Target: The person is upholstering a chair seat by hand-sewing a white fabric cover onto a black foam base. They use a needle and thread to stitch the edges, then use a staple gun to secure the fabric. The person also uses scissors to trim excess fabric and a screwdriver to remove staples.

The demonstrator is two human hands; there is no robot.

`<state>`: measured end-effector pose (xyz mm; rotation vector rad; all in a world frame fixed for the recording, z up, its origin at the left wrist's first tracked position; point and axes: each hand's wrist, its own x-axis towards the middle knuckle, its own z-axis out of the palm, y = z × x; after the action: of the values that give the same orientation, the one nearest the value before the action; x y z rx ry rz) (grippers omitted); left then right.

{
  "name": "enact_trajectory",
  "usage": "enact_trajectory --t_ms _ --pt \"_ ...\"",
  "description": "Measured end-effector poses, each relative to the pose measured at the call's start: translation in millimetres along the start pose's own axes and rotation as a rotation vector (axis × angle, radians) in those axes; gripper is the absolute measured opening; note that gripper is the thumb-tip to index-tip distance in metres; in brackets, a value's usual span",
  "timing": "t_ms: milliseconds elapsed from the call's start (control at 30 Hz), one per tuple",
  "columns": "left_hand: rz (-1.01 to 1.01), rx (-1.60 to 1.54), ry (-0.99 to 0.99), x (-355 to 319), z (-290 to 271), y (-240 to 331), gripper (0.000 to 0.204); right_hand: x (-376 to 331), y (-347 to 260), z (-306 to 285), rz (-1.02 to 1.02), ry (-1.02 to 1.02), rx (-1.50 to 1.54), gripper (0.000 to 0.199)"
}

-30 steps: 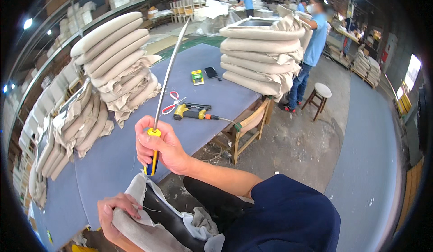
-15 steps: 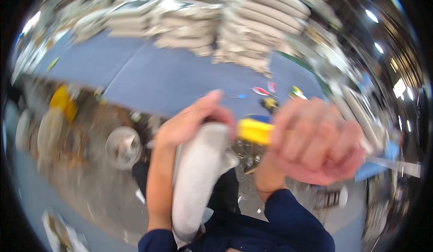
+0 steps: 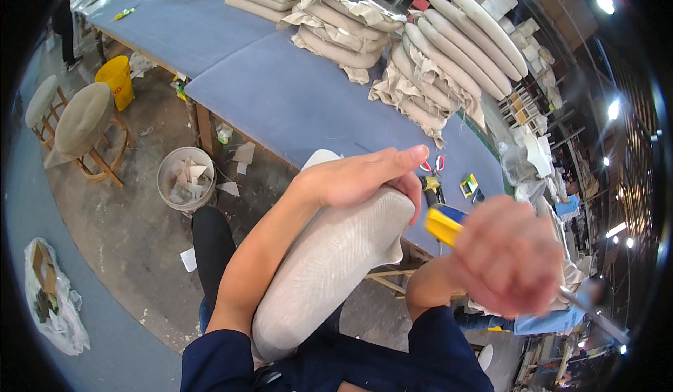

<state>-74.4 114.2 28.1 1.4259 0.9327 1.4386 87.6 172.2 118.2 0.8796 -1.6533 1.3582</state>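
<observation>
A beige fabric-covered seat cushion (image 3: pixel 329 259) rests slanted on edge against my body, its far end towards the table. My left hand (image 3: pixel 364 178) lies over that far end with the fingers curled down its edge, the forearm along the cushion's left side. Beside it, to the right, my right hand (image 3: pixel 508 255) is closed around a yellow-and-blue-handled tool (image 3: pixel 443 226), slightly smeared by motion. A flat metal shaft or blade (image 3: pixel 599 320) sticks out from the other side of that fist; the tool's exact kind is not clear. The tool is apart from the cushion.
A blue-topped table (image 3: pixel 273 87) carries stacks of beige cushions (image 3: pixel 343 24), scissors (image 3: pixel 436 164) and a yellow-black tool (image 3: pixel 430 187). Left stand a white bucket of scraps (image 3: pixel 184 199), padded stools (image 3: pixel 84 118) and a yellow bucket (image 3: pixel 118 80). A plastic bag (image 3: pixel 66 322) lies lower left.
The view has tilted and sharpened. The cushion now leans further to the right, with my left hand still over its end. My right hand still grips the tool, which now slants downward to the right.
</observation>
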Motion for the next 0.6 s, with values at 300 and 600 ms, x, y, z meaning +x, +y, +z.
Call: enact_trajectory --t_ms 300,600 --pt "-0.123 -0.113 0.163 -12 -5 -4 0.073 -1 5 0 0.032 0.139 0.259 0.041" --pt "-0.041 -0.169 0.400 -25 -2 -33 0.071 -29 19 -26 0.181 0.311 0.570 0.044"
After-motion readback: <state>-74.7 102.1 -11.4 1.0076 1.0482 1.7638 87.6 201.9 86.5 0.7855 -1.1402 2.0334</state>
